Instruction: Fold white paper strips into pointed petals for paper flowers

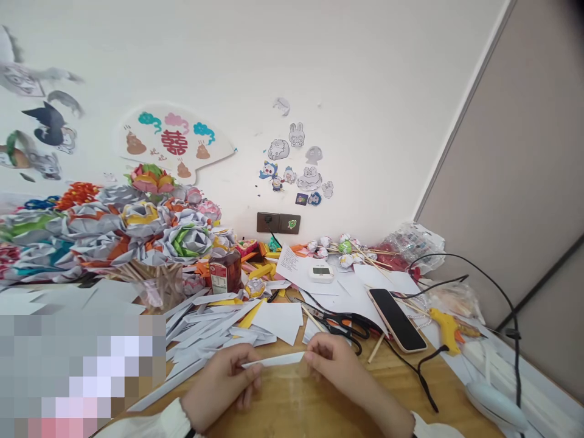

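A narrow strip of folded white paper [283, 359] stretches between my two hands just above the wooden table [283, 407]. My left hand [232, 377] pinches its left end between thumb and fingers. At the other end, my right hand [335, 365] is closed on the paper with thumb and curled fingers. Black-handled scissors [347, 325] lie just beyond my right hand. Behind my left hand spreads a pile of folded white paper strips [214, 322], with a flat white sheet [279, 321] beside it.
Paper flowers [123, 225] are heaped at the back left, near a dark red box [225, 272]. A white timer [320, 272] rests on papers. To the right lie a phone [398, 319], a yellow glue gun [449, 330], black cables [513, 304] and a pale blue mouse-shaped object [496, 404].
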Motion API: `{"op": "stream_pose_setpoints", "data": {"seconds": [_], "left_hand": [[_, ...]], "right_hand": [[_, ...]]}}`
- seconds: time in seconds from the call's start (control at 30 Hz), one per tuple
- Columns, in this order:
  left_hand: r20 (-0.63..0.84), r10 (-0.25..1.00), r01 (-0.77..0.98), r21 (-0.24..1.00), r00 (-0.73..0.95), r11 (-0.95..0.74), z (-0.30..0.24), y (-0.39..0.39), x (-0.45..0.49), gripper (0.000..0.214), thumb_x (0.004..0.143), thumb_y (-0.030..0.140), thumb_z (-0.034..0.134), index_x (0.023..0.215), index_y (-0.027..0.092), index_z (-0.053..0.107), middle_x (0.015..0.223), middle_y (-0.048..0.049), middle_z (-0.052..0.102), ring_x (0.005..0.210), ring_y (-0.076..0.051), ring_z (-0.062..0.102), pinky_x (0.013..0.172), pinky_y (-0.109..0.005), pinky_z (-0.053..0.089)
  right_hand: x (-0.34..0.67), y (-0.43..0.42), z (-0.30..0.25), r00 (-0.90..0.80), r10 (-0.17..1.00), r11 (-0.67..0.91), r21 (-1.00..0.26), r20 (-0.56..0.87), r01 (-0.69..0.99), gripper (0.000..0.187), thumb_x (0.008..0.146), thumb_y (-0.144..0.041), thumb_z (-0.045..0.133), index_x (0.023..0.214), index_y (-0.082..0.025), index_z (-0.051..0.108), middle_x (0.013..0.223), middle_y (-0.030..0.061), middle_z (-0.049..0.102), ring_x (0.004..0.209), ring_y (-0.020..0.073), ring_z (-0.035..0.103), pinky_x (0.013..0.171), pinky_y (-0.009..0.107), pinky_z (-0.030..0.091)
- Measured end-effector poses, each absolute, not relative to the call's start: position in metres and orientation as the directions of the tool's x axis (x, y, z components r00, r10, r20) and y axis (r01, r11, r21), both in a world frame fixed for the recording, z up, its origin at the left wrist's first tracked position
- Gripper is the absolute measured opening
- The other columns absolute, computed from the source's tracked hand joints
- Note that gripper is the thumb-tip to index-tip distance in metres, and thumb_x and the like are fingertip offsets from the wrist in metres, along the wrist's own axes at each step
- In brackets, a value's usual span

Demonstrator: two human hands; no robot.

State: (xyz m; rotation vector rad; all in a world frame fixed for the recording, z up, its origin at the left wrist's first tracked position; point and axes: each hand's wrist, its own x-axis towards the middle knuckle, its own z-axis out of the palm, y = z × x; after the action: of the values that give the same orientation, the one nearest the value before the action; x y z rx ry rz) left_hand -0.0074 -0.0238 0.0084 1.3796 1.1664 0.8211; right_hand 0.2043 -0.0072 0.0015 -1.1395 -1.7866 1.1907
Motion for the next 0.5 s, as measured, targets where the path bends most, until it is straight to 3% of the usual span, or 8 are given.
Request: {"op": "stream_pose_setpoints", "data": {"seconds": [0.07,0.13,0.23,0.33,0.5], "left_hand": [[-0.155,0.943,0.21,0.973,0.295,0.094,0.005,-0.026,-0.005,0.035,0.061,0.051,0.056,0.06,0.018,0.046,0.048,0.0045,0.056,0.033,-0.008,0.047,0.034,-0.018,0.033],[-0.176,0.935,0.266,0.959,0.308,0.092,0.004,-0.03,-0.002,0.033,0.063,0.05,0.054,0.062,0.018,0.047,0.049,0.0041,0.055,0.032,-0.008,0.046,0.034,-0.019,0.033],[-0.055,0.949,0.459,0.883,0.31,-0.099,0.008,-0.038,0.001,0.026,0.07,0.042,0.051,0.06,0.018,0.053,0.054,0.0015,0.057,0.044,-0.012,0.051,0.042,-0.021,0.036],[0.125,0.915,0.624,0.696,0.383,-0.356,0.015,-0.046,0.003,0.027,0.076,0.037,0.046,0.058,0.02,0.059,0.058,-0.0005,0.061,0.056,-0.016,0.053,0.053,-0.022,0.036],[0.141,0.892,0.688,0.588,0.43,-0.425,0.014,-0.05,0.006,0.025,0.079,0.031,0.043,0.061,0.023,0.059,0.06,-0.0022,0.065,0.058,-0.018,0.058,0.052,-0.022,0.035]], "right_hand": [[0.202,-0.009,0.001,-0.399,0.91,0.239,-0.93,0.113,0.28,0.016,0.07,-0.025,0.056,0.083,-0.016,0.057,0.065,-0.0008,0.058,0.056,0.0112,0.053,0.051,0.02,0.04],[0.198,-0.013,-0.001,-0.447,0.887,0.286,-0.9,0.119,0.33,0.014,0.071,-0.023,0.056,0.084,-0.017,0.059,0.067,-0.0008,0.06,0.058,0.0113,0.053,0.053,0.02,0.039],[0.189,-0.02,-0.004,-0.478,0.868,0.366,-0.823,0.133,0.435,0.012,0.075,-0.018,0.051,0.069,-0.017,0.062,0.056,-0.0024,0.058,0.052,0.0102,0.05,0.052,0.019,0.037],[0.182,-0.025,-0.002,-0.497,0.845,0.466,-0.731,0.199,0.499,0.01,0.073,-0.017,0.055,0.067,-0.018,0.063,0.061,-0.0017,0.061,0.058,0.0111,0.052,0.056,0.019,0.036],[0.178,-0.03,0.006,-0.557,0.816,0.487,-0.701,0.153,0.521,0.009,0.074,-0.022,0.056,0.074,-0.019,0.065,0.067,-0.0008,0.063,0.061,0.0119,0.053,0.056,0.018,0.037]]}}
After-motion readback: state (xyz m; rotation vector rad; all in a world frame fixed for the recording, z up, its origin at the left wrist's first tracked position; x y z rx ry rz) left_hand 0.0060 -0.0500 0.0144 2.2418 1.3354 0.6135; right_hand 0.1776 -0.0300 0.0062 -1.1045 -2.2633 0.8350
